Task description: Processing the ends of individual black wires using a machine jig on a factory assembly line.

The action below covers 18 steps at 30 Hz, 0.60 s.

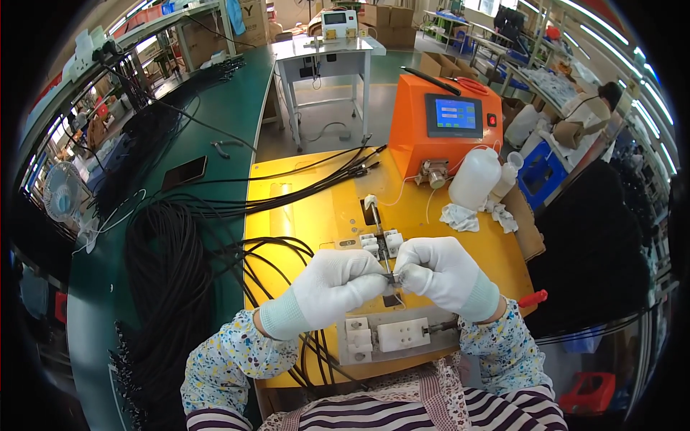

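Note:
My left hand (334,282), in a white knitted glove with a pale green cuff, is pinched around a small dark piece with a metallic tip (392,277), which looks like a cable connector. Against the other side of that piece, my right hand (447,271), gloved the same way, has its thumb and fingers pressed together. Just beyond my fingertips lies a metal rod (380,233) running between white fixture blocks (394,243) on the yellow worktop (302,169). Below my hands sits a clear plate with a white block (404,335). My fingers hide most of the held piece.
An orange machine (410,115) with a screen stands at the back right. Near it are a white plastic bottle (474,178) and crumpled tissue (458,218). Black cable bundles (169,266) cover the green table's left side, beside a phone (185,173) and pliers (224,149).

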### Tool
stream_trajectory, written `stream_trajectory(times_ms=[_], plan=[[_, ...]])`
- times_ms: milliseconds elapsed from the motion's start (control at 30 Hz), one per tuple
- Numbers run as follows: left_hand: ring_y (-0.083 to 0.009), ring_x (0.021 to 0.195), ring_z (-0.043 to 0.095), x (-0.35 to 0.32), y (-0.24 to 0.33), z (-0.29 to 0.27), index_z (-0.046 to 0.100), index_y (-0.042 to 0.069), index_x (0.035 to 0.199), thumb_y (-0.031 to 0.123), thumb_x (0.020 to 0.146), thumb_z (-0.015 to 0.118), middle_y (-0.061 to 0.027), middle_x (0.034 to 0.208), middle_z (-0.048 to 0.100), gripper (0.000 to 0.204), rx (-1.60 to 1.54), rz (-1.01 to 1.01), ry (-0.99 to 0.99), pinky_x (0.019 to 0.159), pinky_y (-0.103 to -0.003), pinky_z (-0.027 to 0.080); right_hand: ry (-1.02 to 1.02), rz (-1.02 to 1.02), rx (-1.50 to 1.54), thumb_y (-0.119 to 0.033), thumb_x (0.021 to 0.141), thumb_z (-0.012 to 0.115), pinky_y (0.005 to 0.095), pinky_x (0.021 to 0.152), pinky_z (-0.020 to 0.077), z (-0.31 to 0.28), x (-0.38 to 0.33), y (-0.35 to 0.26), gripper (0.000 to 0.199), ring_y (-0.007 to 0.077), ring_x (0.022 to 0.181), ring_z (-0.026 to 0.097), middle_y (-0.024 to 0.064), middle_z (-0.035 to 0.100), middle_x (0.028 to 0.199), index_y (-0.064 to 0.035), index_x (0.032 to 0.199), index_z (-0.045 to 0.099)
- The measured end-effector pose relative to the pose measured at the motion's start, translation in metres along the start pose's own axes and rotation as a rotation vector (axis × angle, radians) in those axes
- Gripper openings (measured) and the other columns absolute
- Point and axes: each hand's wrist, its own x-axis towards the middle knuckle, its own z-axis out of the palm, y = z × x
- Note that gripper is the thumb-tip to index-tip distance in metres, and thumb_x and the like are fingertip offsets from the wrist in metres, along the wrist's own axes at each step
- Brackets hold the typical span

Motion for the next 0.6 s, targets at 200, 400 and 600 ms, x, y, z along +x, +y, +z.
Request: stream_trajectory(times_ms=[200,400,600], plan=[[-0.0032,0.048,0.037,0.004,-0.028,-0.003,0.065,-0.002,0.091,0.012,0.092,0.053,0.0023,0.059,0.050,0.018,-0.351,-0.050,-0.117,0.044,-0.020,0.027,0.034,0.027,-0.014,-0.021,0.093,0.060,0.0257,0.061,0.0439,0.006,0.001,-0.001,0.027,0.0075,0.065,0.051,0.0014,0.057,0.069,0.0015,0.079,0.064],[-0.0049,0.046,0.034,0.007,-0.034,-0.003,0.062,-0.002,0.097,0.021,0.094,0.056,0.0013,0.060,0.049,0.024,-0.528,-0.030,-0.222,0.044,-0.021,0.025,0.129,-0.064,-0.024,-0.027,0.094,0.058,0.0270,0.060,0.0443,0.004,-0.003,0.002,0.033,0.0098,0.064,0.052,0.0049,0.057,0.068,0.0026,0.081,0.065],[-0.0045,0.046,0.035,0.004,-0.037,-0.002,0.062,-0.003,0.096,0.021,0.094,0.056,0.0019,0.061,0.050,0.025,-0.503,-0.081,-0.210,0.043,-0.020,0.026,0.124,-0.018,-0.064,-0.027,0.093,0.060,0.0280,0.060,0.0444,0.007,-0.006,-0.002,0.032,0.0108,0.065,0.053,0.0058,0.059,0.068,0.0023,0.081,0.066]])
